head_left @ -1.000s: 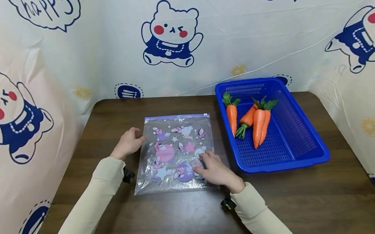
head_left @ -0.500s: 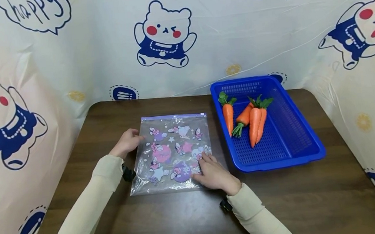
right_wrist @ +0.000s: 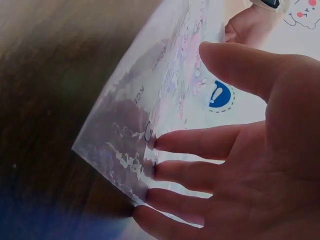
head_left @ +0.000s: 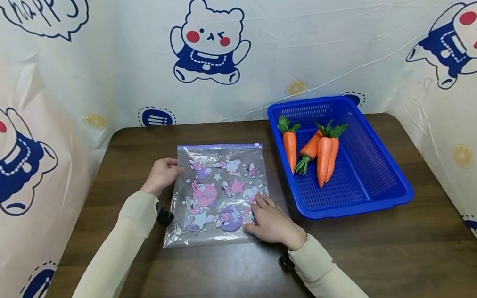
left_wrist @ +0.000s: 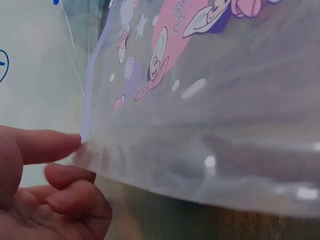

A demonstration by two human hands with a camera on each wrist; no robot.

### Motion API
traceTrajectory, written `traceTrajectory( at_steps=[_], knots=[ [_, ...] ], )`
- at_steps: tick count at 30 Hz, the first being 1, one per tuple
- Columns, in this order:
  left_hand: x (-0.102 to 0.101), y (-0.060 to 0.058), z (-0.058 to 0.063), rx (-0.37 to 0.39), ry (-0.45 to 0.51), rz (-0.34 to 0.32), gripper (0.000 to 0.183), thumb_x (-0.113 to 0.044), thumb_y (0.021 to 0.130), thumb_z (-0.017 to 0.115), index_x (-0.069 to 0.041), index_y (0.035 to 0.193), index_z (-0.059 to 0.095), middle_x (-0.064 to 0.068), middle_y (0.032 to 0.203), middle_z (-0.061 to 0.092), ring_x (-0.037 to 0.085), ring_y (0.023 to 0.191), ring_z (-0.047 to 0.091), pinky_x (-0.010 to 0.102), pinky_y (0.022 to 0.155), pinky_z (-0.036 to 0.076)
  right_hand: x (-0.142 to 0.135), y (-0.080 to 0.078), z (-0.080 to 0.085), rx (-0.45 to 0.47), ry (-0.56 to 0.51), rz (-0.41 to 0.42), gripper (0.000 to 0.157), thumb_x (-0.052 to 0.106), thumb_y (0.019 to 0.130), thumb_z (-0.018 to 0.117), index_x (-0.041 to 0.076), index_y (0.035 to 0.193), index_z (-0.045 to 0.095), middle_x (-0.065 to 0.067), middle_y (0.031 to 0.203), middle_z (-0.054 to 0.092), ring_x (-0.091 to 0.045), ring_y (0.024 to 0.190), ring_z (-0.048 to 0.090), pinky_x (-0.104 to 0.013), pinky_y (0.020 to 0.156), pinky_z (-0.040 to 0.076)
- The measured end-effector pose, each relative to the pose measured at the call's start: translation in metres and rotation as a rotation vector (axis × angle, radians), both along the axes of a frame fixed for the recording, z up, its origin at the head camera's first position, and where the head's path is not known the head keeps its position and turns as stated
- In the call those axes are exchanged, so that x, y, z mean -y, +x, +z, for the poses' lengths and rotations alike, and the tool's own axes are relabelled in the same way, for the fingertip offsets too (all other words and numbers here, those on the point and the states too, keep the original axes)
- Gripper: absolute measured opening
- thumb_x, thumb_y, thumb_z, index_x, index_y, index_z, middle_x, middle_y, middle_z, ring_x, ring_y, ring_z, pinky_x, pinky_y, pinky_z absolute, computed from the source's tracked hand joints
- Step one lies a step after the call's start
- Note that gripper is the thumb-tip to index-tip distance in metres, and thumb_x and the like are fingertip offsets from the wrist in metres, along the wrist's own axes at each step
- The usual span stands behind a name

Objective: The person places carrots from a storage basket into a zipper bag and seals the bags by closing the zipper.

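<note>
A clear zip bag [head_left: 221, 193] printed with pink and purple cartoon figures lies flat on the table, its purple zip strip [head_left: 221, 145] toward the back. My left hand [head_left: 161, 174] pinches the bag's left edge near the zip end; in the left wrist view, finger and thumb meet at the slightly raised corner. Spread over the bag's lower right part, my right hand [head_left: 274, 222] rests with its fingers [right_wrist: 190, 172] fairly straight and the fingertips touching the plastic.
Right of the bag stands a blue plastic basket [head_left: 379, 198] holding several orange carrots [head_left: 324, 160] with green tops. The brown wooden table [head_left: 216, 283] has a patterned cloth [head_left: 296, 30] hanging behind it and at both sides.
My left hand has come to the bag's left edge and raised it a little, the zip corner shifting slightly. The right hand has settled on the bag. The head view has shifted slightly.
</note>
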State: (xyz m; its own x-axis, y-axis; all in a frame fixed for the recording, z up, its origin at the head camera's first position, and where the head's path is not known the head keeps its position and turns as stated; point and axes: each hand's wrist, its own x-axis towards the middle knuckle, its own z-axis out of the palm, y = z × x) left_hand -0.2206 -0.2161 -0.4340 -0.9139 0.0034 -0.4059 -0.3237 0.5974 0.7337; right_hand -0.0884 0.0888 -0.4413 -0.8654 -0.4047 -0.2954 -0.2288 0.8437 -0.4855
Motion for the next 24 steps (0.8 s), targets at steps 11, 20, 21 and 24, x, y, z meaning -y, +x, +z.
traceTrajectory(
  at_steps=[11,20,21,24],
  knots=[
    [0.001,0.000,0.004,0.014,0.031,-0.039,0.032,-0.021,0.101,0.048,0.000,0.121,0.062,0.011,0.094,0.063,0.013,0.055,0.051,0.026,0.055,0.046,-0.005,-0.002,0.000,0.029,-0.096,-0.011,0.065,0.043,0.093,0.059,-0.006,0.136,0.049,-0.026,0.155,0.026,-0.043,0.145,0.021,-0.056,0.116,0.024],
    [0.007,0.007,0.014,0.003,0.065,-0.028,0.032,-0.023,0.100,0.052,-0.001,0.122,0.063,0.017,0.107,0.069,0.015,0.072,0.066,0.028,0.071,0.054,-0.006,-0.003,-0.001,0.035,-0.186,-0.067,0.069,0.036,0.093,0.060,-0.012,0.138,0.042,-0.031,0.151,0.030,-0.045,0.144,0.023,-0.056,0.117,0.023],
    [0.007,0.008,0.016,-0.008,0.074,-0.025,0.033,-0.023,0.100,0.053,-0.001,0.122,0.063,0.017,0.107,0.069,0.014,0.074,0.067,0.027,0.071,0.054,-0.006,-0.003,-0.001,0.041,-0.203,-0.078,0.068,0.036,0.093,0.060,-0.012,0.138,0.041,-0.031,0.151,0.031,-0.045,0.144,0.024,-0.056,0.117,0.023],
    [0.005,0.012,0.021,-0.051,0.095,-0.012,0.034,-0.024,0.100,0.054,-0.001,0.122,0.063,0.017,0.106,0.070,0.013,0.078,0.069,0.024,0.070,0.056,-0.007,-0.005,0.000,0.043,-0.244,-0.095,0.067,0.035,0.094,0.058,-0.012,0.138,0.041,-0.031,0.148,0.036,-0.042,0.141,0.031,-0.054,0.115,0.028]
  ],
)
